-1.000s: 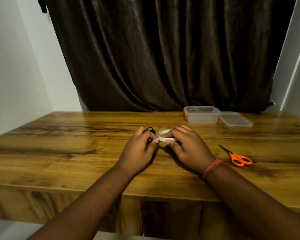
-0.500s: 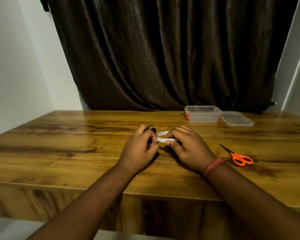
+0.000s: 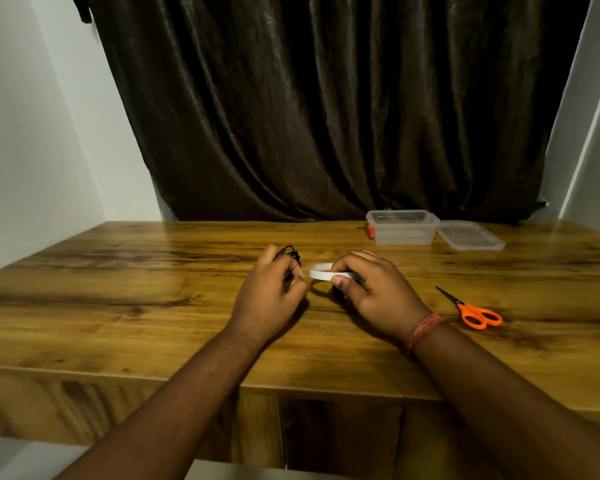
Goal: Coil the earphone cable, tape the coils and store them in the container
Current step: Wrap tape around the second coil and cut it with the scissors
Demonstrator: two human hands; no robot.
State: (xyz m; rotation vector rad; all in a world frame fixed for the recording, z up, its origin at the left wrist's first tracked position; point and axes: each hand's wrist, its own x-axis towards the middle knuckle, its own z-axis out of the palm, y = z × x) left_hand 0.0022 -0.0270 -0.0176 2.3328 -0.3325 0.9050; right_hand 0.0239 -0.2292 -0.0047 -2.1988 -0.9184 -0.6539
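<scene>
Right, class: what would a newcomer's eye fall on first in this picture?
Probably the two hands at the table's middle: the left hand holds a coiled black earphone cable, the right hand grips a white tape roll. Next, the orange scissors at right and the clear open container at the back.

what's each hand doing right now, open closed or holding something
Left hand: closed, fingers curled round the coiled black earphone cable.
Right hand: closed, pinching the white tape roll between thumb and fingers.
</scene>
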